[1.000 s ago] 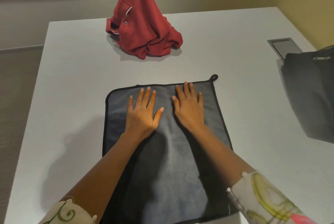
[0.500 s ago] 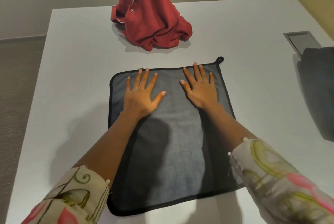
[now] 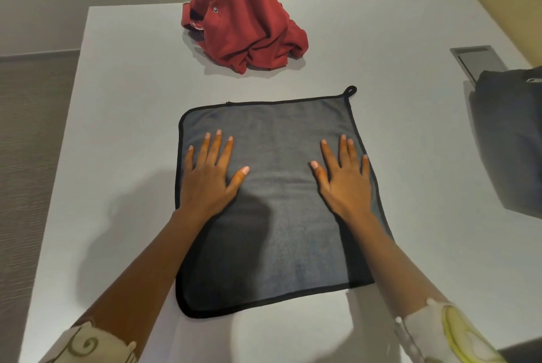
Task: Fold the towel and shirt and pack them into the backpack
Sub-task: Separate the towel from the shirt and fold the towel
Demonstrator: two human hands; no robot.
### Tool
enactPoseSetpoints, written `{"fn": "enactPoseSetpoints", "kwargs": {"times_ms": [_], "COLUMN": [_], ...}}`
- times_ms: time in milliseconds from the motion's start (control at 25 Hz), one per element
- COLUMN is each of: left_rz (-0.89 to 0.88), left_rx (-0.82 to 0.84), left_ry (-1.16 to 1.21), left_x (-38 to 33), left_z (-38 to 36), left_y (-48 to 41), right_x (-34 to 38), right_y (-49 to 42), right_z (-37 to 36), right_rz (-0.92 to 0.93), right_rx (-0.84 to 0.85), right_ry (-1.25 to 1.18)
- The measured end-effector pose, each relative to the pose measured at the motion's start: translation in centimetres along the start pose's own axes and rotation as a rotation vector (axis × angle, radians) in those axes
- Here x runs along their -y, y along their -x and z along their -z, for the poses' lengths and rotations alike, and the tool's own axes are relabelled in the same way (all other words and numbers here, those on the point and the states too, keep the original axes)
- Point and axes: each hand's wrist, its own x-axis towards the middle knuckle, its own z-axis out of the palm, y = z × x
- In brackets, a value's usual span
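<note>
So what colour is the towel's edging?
Black, around a grey towel; the head view shows it clearly.

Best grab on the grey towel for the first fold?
Likely the two near corners, coming from the person's side: the towel lies flat and spread on the table, near edge free, left hand and right hand resting flat on its far half. Pinch the black trim.

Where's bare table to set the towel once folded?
Widest: white table left of the grey black-trimmed towel. Also the band between towel and crumpled red shirt, and the gap before the dark backpack. Crowded: right edge, backpack beside the recessed grey panel.
</note>
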Motion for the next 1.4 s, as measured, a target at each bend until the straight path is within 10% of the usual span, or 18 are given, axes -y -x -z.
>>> {"fn": "enactPoseSetpoints", "kwargs": {"times_ms": [1040,1400], "left_rz": [-0.11,-0.6], "left_rx": [0.013,-0.046], "left_ry": [0.02,0.175], "left_x": [-5.8,-4.7], "left_z": [0.0,3.6], "left_y": [10.1,19.0], "right_x": [-2.6,-2.2], "right_y": [12.4,20.2], "right_z": [-0.4,2.1], "right_rz": [-0.067,0.585], "right_rx": [-0.059,-0.052], "right_ry": [-0.007,-0.21]}}
